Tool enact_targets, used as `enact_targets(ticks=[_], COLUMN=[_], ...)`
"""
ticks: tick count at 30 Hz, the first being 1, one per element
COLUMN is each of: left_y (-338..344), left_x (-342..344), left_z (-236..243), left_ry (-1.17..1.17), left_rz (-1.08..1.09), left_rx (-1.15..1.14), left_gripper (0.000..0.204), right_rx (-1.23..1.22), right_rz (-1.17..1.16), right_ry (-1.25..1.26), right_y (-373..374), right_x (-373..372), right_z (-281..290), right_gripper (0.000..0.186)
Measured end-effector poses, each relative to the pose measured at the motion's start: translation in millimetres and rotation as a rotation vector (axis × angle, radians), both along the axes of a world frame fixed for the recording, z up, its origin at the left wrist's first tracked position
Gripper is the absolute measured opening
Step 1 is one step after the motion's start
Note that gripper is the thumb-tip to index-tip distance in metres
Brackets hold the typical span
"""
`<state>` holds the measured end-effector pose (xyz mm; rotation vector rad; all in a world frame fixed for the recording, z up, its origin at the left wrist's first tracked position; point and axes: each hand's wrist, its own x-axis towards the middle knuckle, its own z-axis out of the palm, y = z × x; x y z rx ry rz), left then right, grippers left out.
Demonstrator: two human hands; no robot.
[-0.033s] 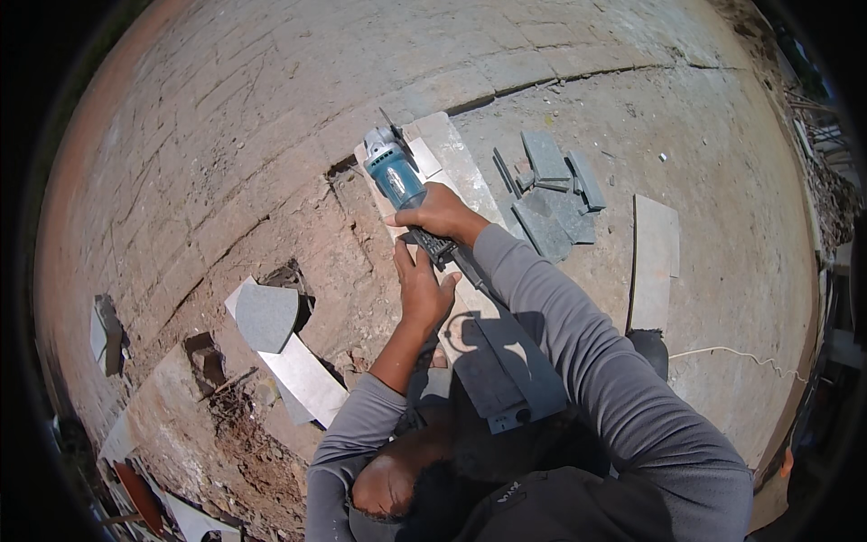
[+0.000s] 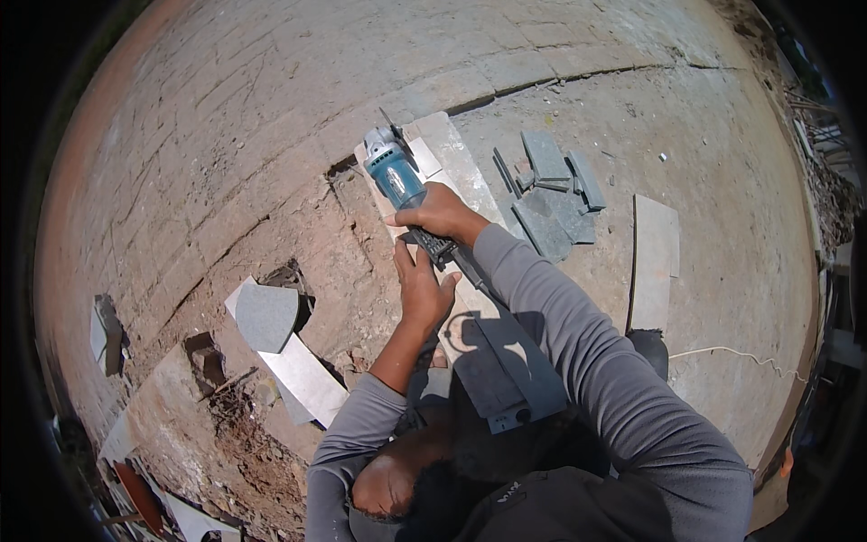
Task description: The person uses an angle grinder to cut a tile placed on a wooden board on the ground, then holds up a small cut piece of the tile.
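My right hand [image 2: 444, 213] is wrapped round the body of a teal angle grinder [image 2: 395, 178]. The grinder's grey head and thin disc point away from me, above a long pale board or slab [image 2: 459, 163]. Next to the black rear end of the grinder is my left hand [image 2: 426, 287], its fingers extended and the thumb apart; whether the fingertips touch the tool I cannot tell. A small white tile piece [image 2: 423, 156] lies on the slab beside the disc. Closer to me, a dark grey slab [image 2: 510, 361] lies partly in my shadow.
Several grey stone offcuts [image 2: 546, 163] are heaped to the right. Beyond them lies a pale long slab [image 2: 652, 262], with a thin cord [image 2: 722, 350] nearby. On the left, a grey cut stone [image 2: 267, 316] rests on a white strip [image 2: 305, 378] over broken, uneven ground.
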<state>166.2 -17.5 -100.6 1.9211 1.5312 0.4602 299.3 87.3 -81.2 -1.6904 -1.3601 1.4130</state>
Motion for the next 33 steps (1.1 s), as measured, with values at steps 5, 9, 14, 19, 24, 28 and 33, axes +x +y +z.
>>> enact_targets(ticks=[5, 9, 14, 19, 24, 28, 33], left_y=[-0.1, -0.1, -0.2, -1.2, -1.8, -2.4, -3.8], left_x=[0.4, -0.3, 0.0, 0.3, -1.1, -1.2, -3.5], left_z=[0.3, 0.5, 3.6, 0.6, -1.4, -2.5, -2.9], left_ry=[-0.037, -0.073, -0.072, -0.02, 0.0, 0.008, 0.016], left_rz=[0.001, 0.003, 0.006, 0.006, 0.0, -0.003, -0.006], left_rx=[-0.015, -0.035, -0.045, 0.015, 0.024, 0.04, 0.052], left_gripper=[0.081, 0.077, 0.078, 0.083, 0.083, 0.082, 0.081], right_rx=[-0.014, -0.016, -0.024, -0.03, -0.031, -0.041, -0.036], right_rz=[0.004, 0.01, 0.015, 0.026, 0.02, 0.014, 0.008], right_ry=[-0.003, -0.004, 0.015, -0.003, 0.022, 0.003, 0.029], right_y=[-0.2, 0.1, 0.1, 1.8, 0.0, -1.2, -4.6], right_x=[0.2, -0.4, -0.2, 0.4, 0.3, 0.4, 0.0], right_z=[1.6, 3.3, 3.2, -1.4, -0.6, 0.0, 4.2], right_gripper=[0.055, 0.054, 0.053, 0.053, 0.055, 0.055, 0.052])
